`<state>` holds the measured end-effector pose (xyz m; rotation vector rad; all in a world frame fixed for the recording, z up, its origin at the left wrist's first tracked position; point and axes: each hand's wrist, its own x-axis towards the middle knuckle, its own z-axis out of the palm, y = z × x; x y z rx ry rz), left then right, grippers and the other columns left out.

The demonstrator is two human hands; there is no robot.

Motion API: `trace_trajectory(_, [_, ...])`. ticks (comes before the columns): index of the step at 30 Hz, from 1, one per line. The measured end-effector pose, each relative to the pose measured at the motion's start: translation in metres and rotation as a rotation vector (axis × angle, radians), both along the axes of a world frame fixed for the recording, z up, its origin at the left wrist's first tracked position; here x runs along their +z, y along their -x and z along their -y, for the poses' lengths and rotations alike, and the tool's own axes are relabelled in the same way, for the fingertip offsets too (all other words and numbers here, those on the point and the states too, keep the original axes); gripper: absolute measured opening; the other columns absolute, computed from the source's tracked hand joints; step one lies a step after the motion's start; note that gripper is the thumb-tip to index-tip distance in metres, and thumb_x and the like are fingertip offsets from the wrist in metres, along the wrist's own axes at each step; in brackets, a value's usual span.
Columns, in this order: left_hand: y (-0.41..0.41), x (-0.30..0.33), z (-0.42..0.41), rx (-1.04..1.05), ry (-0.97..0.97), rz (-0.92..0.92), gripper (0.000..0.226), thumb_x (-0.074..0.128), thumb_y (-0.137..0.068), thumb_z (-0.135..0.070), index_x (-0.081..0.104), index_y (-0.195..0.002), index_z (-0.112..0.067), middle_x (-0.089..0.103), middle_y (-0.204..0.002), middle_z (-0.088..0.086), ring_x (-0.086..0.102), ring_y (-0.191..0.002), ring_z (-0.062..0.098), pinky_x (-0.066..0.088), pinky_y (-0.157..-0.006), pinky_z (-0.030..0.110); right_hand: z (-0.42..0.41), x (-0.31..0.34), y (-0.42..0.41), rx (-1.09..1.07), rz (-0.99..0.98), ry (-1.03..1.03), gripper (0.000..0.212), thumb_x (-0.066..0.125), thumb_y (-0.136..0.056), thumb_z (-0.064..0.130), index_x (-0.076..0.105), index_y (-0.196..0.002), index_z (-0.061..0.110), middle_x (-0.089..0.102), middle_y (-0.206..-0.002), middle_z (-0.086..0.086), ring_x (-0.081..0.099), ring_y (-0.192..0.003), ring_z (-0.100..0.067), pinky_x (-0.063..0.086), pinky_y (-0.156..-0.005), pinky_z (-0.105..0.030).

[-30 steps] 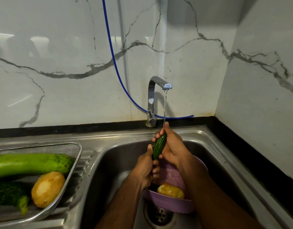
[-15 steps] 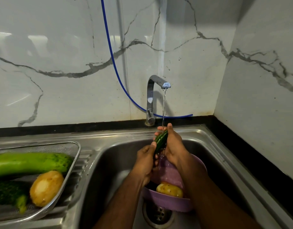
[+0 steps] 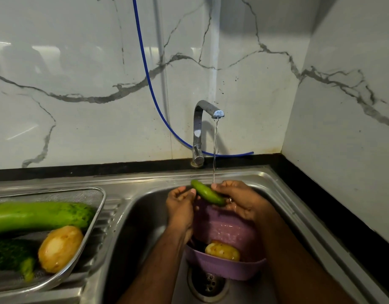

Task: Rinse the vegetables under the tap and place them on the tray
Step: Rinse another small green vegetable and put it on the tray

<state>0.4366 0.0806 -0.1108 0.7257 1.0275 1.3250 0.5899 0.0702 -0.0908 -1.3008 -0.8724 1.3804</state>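
Observation:
A small green cucumber [image 3: 207, 193] lies slanted between my two hands over the sink, just left of the water stream from the chrome tap [image 3: 207, 110]. My right hand [image 3: 239, 199] holds its lower end with curled fingers; the stream falls onto the fingertips. My left hand [image 3: 180, 205] touches its upper part with thumb and fingertips. Below them a purple basket [image 3: 226, 267] sits in the sink with a potato [image 3: 222, 251] in it. The wire mesh tray [image 3: 100, 201] on the left drainboard holds a long green gourd [image 3: 40, 216], a potato [image 3: 59, 247] and a dark green vegetable [image 3: 11, 254].
The steel sink [image 3: 145, 216] has its drain [image 3: 207, 281] below the basket. A blue hose [image 3: 145, 69] hangs down the marble wall behind the tap. A black counter edge [image 3: 334, 216] runs along the right, under the side wall.
The cucumber has turned from nearly upright to lying slanted, its tip now pointing up-left. Both hands have shifted apart along it, the left hand loosening to a fingertip touch.

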Motion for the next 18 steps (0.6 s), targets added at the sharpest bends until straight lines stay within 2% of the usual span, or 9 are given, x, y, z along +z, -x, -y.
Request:
trace_trajectory(2, [-0.003, 0.003, 0.004, -0.045, -0.043, -0.03, 0.02, 0.06, -0.094, 0.001, 0.06, -0.113, -0.005, 0.071, -0.102, 0.02, 0.069, -0.083, 0.024, 0.058, -0.072, 0.033, 0.005, -0.004, 0.002, 0.131, 0.058, 0.011, 0.017, 0.076, -0.086, 0.002, 0.062, -0.096, 0.005, 0.075, -0.1, -0.017, 0.076, -0.091, -0.025, 0.064, -0.079, -0.036])
trace_trajectory(3, [-0.004, 0.003, 0.006, -0.069, -0.072, -0.064, 0.017, 0.058, -0.094, 0.002, 0.062, -0.107, -0.007, 0.072, -0.1, 0.018, 0.069, -0.088, 0.027, 0.058, -0.077, 0.035, 0.007, -0.006, 0.004, 0.163, 0.052, 0.009, 0.022, 0.075, -0.086, -0.003, 0.061, -0.102, 0.004, 0.076, -0.1, -0.015, 0.076, -0.09, -0.025, 0.064, -0.076, -0.034])
trace_trajectory(6, [-0.002, -0.002, 0.005, -0.066, -0.138, -0.162, 0.014, 0.062, -0.091, 0.003, 0.067, -0.1, -0.007, 0.074, -0.098, 0.019, 0.071, -0.091, 0.029, 0.058, -0.08, 0.036, 0.009, -0.006, 0.009, 0.177, 0.028, -0.01, 0.043, 0.071, -0.087, -0.008, 0.057, -0.126, 0.005, 0.076, -0.109, -0.015, 0.076, -0.098, -0.028, 0.063, -0.074, -0.033])
trace_trajectory(8, [0.0, -0.005, 0.004, -0.03, -0.133, -0.244, 0.012, 0.069, -0.089, -0.002, 0.069, -0.1, -0.006, 0.074, -0.094, 0.016, 0.07, -0.087, 0.027, 0.058, -0.077, 0.034, 0.006, -0.006, 0.01, 0.132, 0.039, -0.03, 0.047, 0.069, -0.09, -0.007, 0.058, -0.132, 0.01, 0.076, -0.113, -0.014, 0.075, -0.1, -0.026, 0.062, -0.074, -0.032])
trace_trajectory(10, [0.002, -0.008, 0.002, -0.035, -0.105, -0.336, 0.009, 0.07, -0.091, -0.015, 0.072, -0.094, -0.006, 0.075, -0.087, 0.014, 0.072, -0.087, 0.033, 0.059, -0.076, 0.039, 0.002, -0.005, 0.011, 0.049, 0.043, -0.063, 0.043, 0.066, -0.093, -0.004, 0.059, -0.133, 0.009, 0.076, -0.112, -0.011, 0.075, -0.096, -0.023, 0.06, -0.071, -0.03])
trace_trajectory(12, [0.004, -0.006, 0.005, -0.163, -0.041, -0.35, 0.026, 0.059, -0.099, -0.028, 0.074, -0.093, -0.008, 0.076, -0.084, 0.015, 0.073, -0.084, 0.037, 0.06, -0.072, 0.044, 0.0, -0.001, 0.012, -0.018, 0.005, -0.101, 0.038, 0.064, -0.095, -0.003, 0.059, -0.129, 0.013, 0.074, -0.114, -0.012, 0.074, -0.095, -0.022, 0.058, -0.067, -0.029])
trace_trajectory(15, [0.003, -0.001, 0.01, -0.388, 0.033, -0.296, 0.041, 0.042, -0.106, -0.036, 0.072, -0.102, -0.009, 0.075, -0.079, 0.009, 0.067, -0.064, 0.024, 0.052, -0.054, 0.031, -0.001, 0.002, 0.014, -0.05, -0.055, -0.124, 0.044, 0.056, -0.1, -0.003, 0.056, -0.131, 0.028, 0.069, -0.121, -0.017, 0.071, -0.1, -0.028, 0.059, -0.065, -0.029])
trace_trajectory(18, [0.002, 0.001, 0.009, -0.436, 0.055, -0.113, 0.04, 0.042, -0.106, -0.028, 0.069, -0.102, 0.0, 0.066, -0.071, 0.008, 0.057, -0.054, 0.015, 0.047, -0.048, 0.025, -0.005, 0.0, 0.017, -0.06, -0.059, -0.124, 0.055, 0.049, -0.103, 0.0, 0.049, -0.144, 0.037, 0.061, -0.13, -0.019, 0.069, -0.104, -0.032, 0.062, -0.079, -0.041])
